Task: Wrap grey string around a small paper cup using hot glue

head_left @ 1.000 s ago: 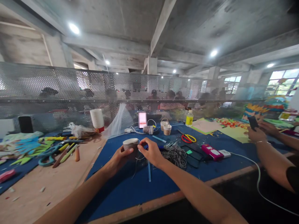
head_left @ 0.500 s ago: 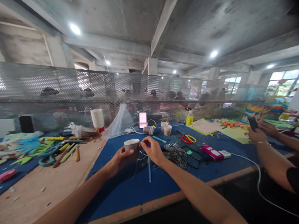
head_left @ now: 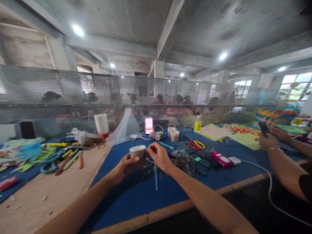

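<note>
My left hand (head_left: 125,167) is wrapped around a small paper cup (head_left: 137,151), its white rim facing up and its side banded with greyish cord. At the cup's right edge my right hand (head_left: 159,156) pinches with thumb and forefinger; what lies between the fingertips is too small to make out. A thin dark strand hangs below the cup over the blue mat. Just right of my right hand lies a tangled heap of grey cord (head_left: 186,165). A translucent blue stick (head_left: 156,177) rests on the mat under my hands.
Behind my hands are a cord-wrapped cup (head_left: 154,136) on its side, a lit phone (head_left: 148,125) and small handled cups (head_left: 174,135). Scissors (head_left: 197,145) and a pink box (head_left: 221,159) lie right. Stacked cups (head_left: 101,125) and tools stand left. A co-worker's hand (head_left: 268,141) holds a phone.
Almost nothing differs. My two hands and the cup keep their place, with only a slight shift of the fingers at the rim.
</note>
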The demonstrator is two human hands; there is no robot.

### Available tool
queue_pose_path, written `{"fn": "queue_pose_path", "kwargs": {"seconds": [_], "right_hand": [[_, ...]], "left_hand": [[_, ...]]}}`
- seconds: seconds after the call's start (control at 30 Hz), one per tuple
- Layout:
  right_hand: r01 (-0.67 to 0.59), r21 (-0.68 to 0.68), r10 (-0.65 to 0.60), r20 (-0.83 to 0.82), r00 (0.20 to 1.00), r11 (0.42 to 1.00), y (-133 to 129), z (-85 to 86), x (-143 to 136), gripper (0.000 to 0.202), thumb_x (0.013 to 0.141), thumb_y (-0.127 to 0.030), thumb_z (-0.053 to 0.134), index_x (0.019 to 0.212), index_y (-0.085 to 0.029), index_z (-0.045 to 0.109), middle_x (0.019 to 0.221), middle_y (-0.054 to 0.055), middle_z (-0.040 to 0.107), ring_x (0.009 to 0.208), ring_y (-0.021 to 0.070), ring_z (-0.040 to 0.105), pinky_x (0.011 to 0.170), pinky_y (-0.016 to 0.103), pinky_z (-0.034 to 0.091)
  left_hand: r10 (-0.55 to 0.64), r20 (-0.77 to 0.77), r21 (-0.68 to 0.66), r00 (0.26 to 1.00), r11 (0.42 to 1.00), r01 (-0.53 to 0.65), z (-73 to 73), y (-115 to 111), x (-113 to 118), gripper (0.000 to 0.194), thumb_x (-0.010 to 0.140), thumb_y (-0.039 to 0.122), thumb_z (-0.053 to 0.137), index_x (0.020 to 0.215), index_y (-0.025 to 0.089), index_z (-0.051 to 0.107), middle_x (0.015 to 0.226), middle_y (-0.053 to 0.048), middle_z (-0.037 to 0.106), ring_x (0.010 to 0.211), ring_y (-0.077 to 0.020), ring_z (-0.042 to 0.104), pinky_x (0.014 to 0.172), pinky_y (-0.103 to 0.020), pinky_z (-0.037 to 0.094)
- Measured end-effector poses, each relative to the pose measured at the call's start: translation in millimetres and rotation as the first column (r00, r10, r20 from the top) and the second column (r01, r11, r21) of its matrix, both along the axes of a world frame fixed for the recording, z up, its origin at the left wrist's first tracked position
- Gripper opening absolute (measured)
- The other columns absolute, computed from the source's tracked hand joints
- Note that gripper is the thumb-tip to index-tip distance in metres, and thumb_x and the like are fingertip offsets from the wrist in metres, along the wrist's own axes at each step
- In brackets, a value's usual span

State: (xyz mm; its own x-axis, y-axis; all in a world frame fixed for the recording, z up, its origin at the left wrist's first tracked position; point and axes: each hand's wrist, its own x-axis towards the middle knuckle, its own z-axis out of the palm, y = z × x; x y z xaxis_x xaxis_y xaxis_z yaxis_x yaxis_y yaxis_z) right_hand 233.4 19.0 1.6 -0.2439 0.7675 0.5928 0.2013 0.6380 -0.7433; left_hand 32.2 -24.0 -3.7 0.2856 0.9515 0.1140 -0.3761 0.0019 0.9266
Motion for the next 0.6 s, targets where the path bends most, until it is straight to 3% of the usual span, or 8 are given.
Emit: {"fn": "queue_pose_path", "kwargs": {"seconds": [0.4,0.6], "right_hand": [[0.002,0.009,-0.002,0.012,1.0,1.0,3.4,-2.5,0.5,0.021,0.095,-0.041,0.059,0.089,-0.022,0.063,0.086,0.003,0.073,0.081,0.0188,0.07,0.083,0.032,0.056],[-0.011,-0.004,0.011,0.016,1.0,1.0,3.4,-2.2,1.2,0.021,0.095,-0.042,0.058,0.089,-0.022,0.062,0.085,0.003,0.072,0.081,0.019,0.069,0.082,0.032,0.055]], "left_hand": [[-0.016,0.009,-0.011,1.0,1.0,0.016,-1.8,1.3,-2.3,0.051,0.076,0.026,0.087,0.125,0.016,0.077,0.126,-0.017,0.078,0.124,-0.0399,0.07,0.105,-0.046,0.052],[-0.054,0.0,0.003,0.999,0.999,0.054,-6.0,4.2,-5.6,0.053,0.08,0.026,0.085,0.13,0.015,0.074,0.135,-0.019,0.074,0.124,-0.0376,0.07,0.103,-0.043,0.053]]}}
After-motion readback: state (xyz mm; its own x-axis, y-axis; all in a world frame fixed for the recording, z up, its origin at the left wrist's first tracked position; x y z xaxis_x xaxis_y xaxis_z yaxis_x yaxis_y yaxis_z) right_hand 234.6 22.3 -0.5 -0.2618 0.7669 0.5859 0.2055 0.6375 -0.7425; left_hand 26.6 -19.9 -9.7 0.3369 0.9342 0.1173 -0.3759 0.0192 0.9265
